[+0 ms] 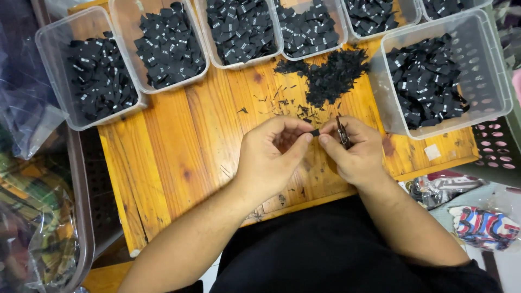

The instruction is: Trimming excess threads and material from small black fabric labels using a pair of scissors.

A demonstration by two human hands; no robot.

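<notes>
Here both hands [312, 149] pinch a black label [315, 132] (lying crosswise).

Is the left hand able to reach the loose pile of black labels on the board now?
Probably yes. The left hand lies just before the loose pile, with only bare wooden board between; but its fingers pinch a small black label.
</notes>
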